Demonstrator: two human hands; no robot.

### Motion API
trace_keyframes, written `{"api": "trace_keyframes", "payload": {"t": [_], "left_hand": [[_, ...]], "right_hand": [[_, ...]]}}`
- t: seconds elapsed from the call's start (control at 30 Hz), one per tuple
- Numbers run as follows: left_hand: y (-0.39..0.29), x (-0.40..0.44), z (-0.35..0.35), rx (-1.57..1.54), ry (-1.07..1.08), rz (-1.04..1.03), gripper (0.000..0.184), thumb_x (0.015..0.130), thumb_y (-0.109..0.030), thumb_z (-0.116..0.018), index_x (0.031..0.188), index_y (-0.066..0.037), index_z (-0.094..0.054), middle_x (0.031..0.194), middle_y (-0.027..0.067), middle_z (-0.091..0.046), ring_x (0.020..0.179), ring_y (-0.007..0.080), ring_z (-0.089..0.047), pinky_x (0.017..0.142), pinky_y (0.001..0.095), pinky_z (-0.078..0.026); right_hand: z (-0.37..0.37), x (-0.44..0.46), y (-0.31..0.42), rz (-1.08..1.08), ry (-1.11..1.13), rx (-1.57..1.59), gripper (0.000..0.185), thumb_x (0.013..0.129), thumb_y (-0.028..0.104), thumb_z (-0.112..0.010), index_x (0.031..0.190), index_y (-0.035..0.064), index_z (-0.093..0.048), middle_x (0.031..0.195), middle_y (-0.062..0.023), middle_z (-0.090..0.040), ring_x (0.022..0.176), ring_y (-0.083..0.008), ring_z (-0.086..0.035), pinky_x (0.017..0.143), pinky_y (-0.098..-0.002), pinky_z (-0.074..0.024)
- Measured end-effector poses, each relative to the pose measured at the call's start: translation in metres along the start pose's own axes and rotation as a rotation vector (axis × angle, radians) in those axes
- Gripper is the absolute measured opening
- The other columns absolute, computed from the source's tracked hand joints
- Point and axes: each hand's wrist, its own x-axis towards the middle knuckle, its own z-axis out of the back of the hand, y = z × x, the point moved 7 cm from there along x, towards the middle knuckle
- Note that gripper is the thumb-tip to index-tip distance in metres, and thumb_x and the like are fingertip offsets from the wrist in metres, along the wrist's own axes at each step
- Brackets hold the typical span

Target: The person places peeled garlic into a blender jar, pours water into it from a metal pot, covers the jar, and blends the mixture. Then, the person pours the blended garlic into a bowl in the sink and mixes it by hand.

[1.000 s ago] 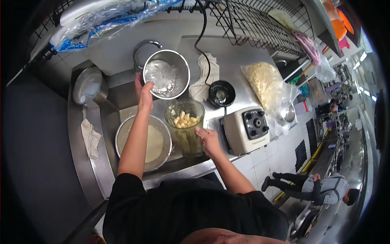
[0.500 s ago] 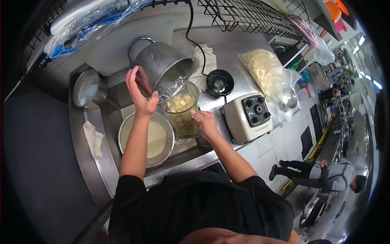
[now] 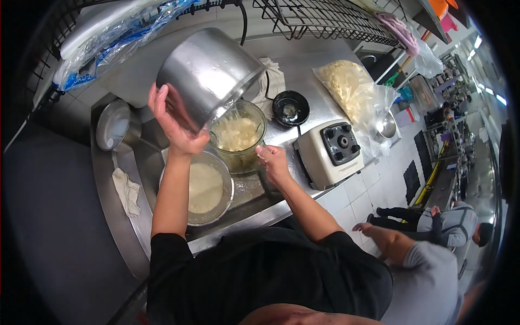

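Tilted steeply in my left hand (image 3: 177,122) is a steel pot (image 3: 208,67), its rim over the blender jar (image 3: 244,162). Clear liquid runs from the pot onto pale pieces (image 3: 235,132) inside the jar. My right hand (image 3: 273,162) is closed at the jar's near right side, on what looks like its handle. Below my left forearm, a steel bowl (image 3: 230,197) of pale cream-coloured liquid (image 3: 205,187) sits in the sink. The blender base (image 3: 329,155) stands to the right of the jar, beside a round black lid (image 3: 291,108).
A bag of pale pieces (image 3: 346,86) and a small metal bowl (image 3: 387,125) lie at the right. Another pot (image 3: 114,127) and a cloth (image 3: 126,193) are at the left. A wire rack (image 3: 325,24) hangs above. Two people (image 3: 417,276) (image 3: 455,225) stand at the lower right.
The pot has gone from nearly upright to tipped far over the jar, and its liquid now pours in. The jar has shifted up the view. A second person has appeared at the lower right.
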Motion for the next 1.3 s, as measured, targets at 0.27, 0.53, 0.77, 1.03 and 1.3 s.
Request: {"api": "trace_keyframes", "payload": {"t": [0.27, 0.53, 0.77, 1.03, 1.3], "left_hand": [[0.081, -0.083, 0.037, -0.429, -0.736, 0.886, 0.052, 0.083, -0.033, -0.050, 0.125, -0.005, -0.038, 0.127, 0.0102, -0.042, 0.116, 0.0258, -0.042, 0.095, 0.0401, -0.037], [0.117, -0.169, 0.030, -0.481, -0.782, 1.468, 0.055, 0.076, -0.045, -0.056, 0.117, -0.010, -0.047, 0.091, 0.0048, -0.051, 0.068, 0.0183, -0.043, 0.065, 0.0298, -0.038], [0.182, -0.177, -0.043, -0.578, -0.567, 1.656, 0.057, 0.075, -0.043, -0.057, 0.119, -0.009, -0.045, 0.109, 0.0108, -0.054, 0.094, 0.0250, -0.057, 0.073, 0.0414, -0.050], [0.257, -0.237, -0.060, -0.441, -0.567, 1.603, 0.057, 0.074, -0.035, -0.063, 0.116, -0.007, -0.036, 0.107, 0.0086, -0.049, 0.088, 0.0221, -0.056, 0.070, 0.0345, -0.049], [0.261, -0.219, -0.071, -0.446, -0.666, 1.592, 0.051, 0.074, -0.036, -0.064, 0.110, -0.013, -0.036, 0.109, 0.0068, -0.045, 0.091, 0.0164, -0.050, 0.066, 0.0286, -0.045]], "right_hand": [[0.017, -0.005, -0.008, 0.047, -0.007, 0.055, 0.029, 0.079, 0.023, -0.066, 0.059, 0.0074, -0.053, 0.055, 0.0045, -0.045, 0.051, -0.0048, -0.036, 0.047, -0.0230, -0.0263], [0.034, -0.029, 0.011, 0.049, -0.048, 0.153, 0.032, 0.077, 0.023, -0.068, 0.056, 0.0075, -0.050, 0.053, 0.0044, -0.042, 0.049, -0.0050, -0.034, 0.047, -0.0229, -0.0256], [0.044, -0.057, 0.067, 0.249, -0.054, 0.162, 0.026, 0.077, 0.021, -0.063, 0.061, 0.0046, -0.051, 0.052, 0.0036, -0.040, 0.047, -0.0071, -0.033, 0.046, -0.0251, -0.0228], [0.079, -0.107, 0.159, 0.539, -0.116, 0.175, 0.014, 0.087, 0.022, -0.046, 0.080, 0.0096, -0.044, 0.051, 0.0040, -0.031, 0.040, -0.0073, -0.029, 0.042, -0.0235, -0.0340], [0.094, -0.144, 0.248, 0.600, -0.233, 0.292, 0.038, 0.089, 0.028, -0.040, 0.055, 0.0138, -0.032, 0.048, 0.0025, -0.026, 0.042, -0.0100, -0.024, 0.057, -0.0296, -0.0331]]}}
